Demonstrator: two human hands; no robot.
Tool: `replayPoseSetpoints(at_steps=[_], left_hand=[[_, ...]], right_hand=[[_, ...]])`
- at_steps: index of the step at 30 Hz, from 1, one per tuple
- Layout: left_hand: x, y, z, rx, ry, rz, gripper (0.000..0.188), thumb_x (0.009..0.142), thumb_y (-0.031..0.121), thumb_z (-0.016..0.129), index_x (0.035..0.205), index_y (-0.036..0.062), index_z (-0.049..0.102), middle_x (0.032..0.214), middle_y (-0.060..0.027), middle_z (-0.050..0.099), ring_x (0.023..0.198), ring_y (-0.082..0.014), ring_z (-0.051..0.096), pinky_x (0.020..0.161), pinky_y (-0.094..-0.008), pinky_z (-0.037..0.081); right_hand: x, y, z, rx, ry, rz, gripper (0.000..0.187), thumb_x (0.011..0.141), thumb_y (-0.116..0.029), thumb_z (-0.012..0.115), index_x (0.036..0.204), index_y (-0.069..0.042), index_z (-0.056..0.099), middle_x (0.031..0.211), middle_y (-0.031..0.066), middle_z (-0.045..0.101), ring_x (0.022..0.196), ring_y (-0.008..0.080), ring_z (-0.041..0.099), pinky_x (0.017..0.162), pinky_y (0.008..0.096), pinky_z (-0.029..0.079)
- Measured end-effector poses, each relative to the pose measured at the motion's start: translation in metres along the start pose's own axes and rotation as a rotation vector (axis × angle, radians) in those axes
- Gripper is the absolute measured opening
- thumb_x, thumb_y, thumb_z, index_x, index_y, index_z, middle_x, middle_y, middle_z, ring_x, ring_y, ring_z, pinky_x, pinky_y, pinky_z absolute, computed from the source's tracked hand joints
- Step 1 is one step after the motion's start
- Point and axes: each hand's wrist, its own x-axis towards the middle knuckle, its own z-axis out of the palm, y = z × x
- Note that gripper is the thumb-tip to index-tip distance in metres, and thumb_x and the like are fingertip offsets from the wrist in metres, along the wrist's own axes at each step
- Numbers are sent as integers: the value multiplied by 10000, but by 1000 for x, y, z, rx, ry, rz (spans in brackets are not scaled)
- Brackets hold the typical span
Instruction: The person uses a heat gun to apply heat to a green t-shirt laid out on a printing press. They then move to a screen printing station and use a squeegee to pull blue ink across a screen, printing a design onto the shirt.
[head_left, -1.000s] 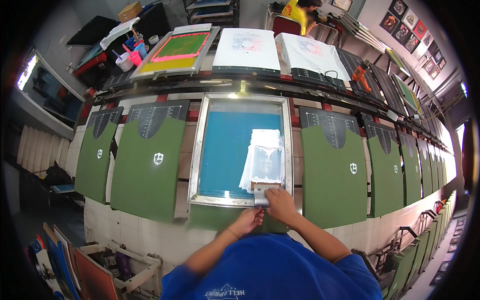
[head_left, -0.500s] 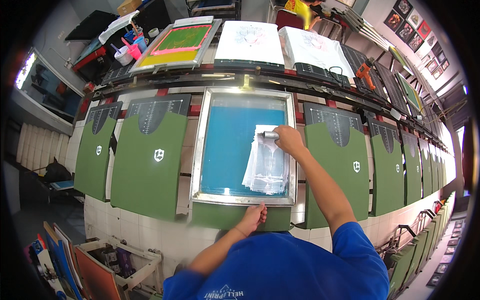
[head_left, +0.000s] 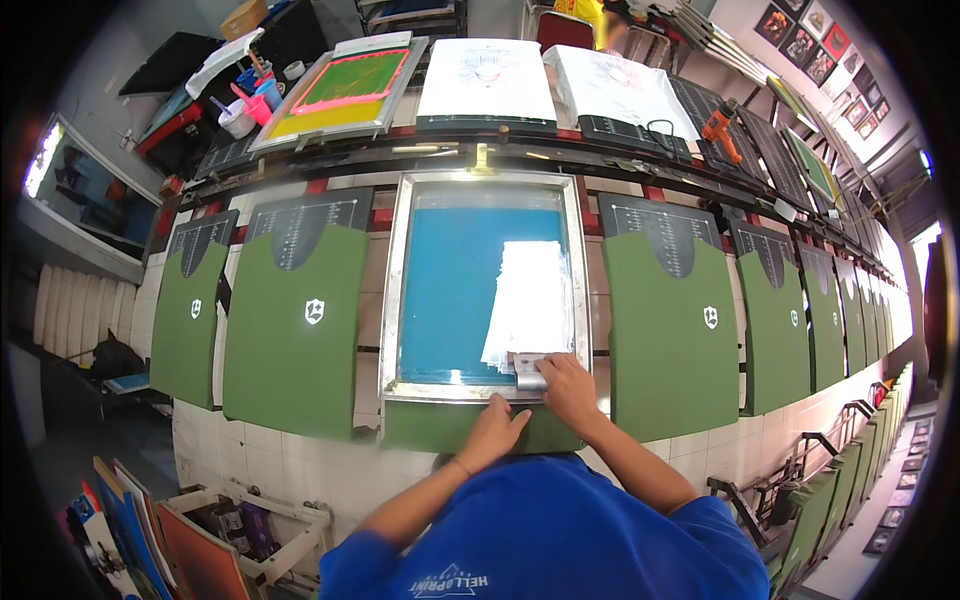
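Note:
A silver-framed printing screen (head_left: 388, 300) with blue mesh lies in front of me over a green shirt (head_left: 415, 425). White ink (head_left: 530, 290) covers a tall patch on the right half of the mesh. My right hand (head_left: 570, 392) is closed on a small metal-handled squeegee (head_left: 530, 372), down at the near end of that patch, close to the frame's near rim. My left hand (head_left: 495, 430) rests at the near rim, left of my right hand. Its thumb stands apart from the fingers, and it holds nothing.
Green shirts on black boards flank the screen, such as one on the left (head_left: 295, 340) and one on the right (head_left: 670, 350). Behind the rail lie another screen (head_left: 345, 90), white printed shirts (head_left: 487, 85), ink cups (head_left: 255, 105) and an orange heat gun (head_left: 722, 125). Another person is at the back.
My right hand has drawn the squeegee from the top of the patch down to its near end, leaving denser white ink. My left hand has loosened from a curled shape and shifted slightly left.

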Motion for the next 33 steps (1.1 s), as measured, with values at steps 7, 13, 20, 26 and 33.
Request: replayPoseSetpoints(at_steps=[7, 13, 20, 26, 33], left_hand=[[77, 55, -33, 468, 284, 631, 482, 756, 91, 678, 1200, 14, 508, 1226, -185, 503, 1091, -380, 482, 907, -468, 405], [180, 70, -55, 470, 286, 775, 270, 769, -37, 537, 1031, 25, 559, 982, -140, 546, 928, -335, 512, 795, -434, 424], [75, 54, -36, 366, 212, 727, 304, 739, -57, 534, 1036, 7, 544, 999, -162, 527, 938, -358, 500, 812, -442, 415], [52, 24, -12, 375, 208, 676, 441, 744, -61, 535, 1183, -24, 528, 1115, -190, 529, 1067, -370, 497, 943, -435, 409], [176, 63, -45, 362, 300, 760, 261, 756, -63, 522, 1005, 13, 546, 987, -148, 538, 957, -351, 512, 824, -436, 429]], right_hand=[[52, 27, 20, -88, 121, 29, 236, 698, -5, 618, 922, -55, 669, 913, 90, 622, 898, 269, 602, 760, 373, 525], [137, 71, 4, -157, 101, -10, 193, 733, -6, 600, 881, -87, 695, 897, 93, 628, 890, 280, 605, 745, 381, 527], [34, 6, -3, -5, 65, 61, 213, 715, 2, 618, 908, -72, 671, 928, 95, 618, 917, 283, 599, 791, 382, 516], [3, 3, 27, -29, 173, 20, 258, 684, 8, 626, 923, -80, 667, 940, 81, 620, 931, 274, 598, 780, 383, 517], [127, 59, 2, -154, 47, 17, 237, 717, 5, 617, 919, -91, 695, 918, 102, 634, 901, 284, 607, 767, 396, 519]])
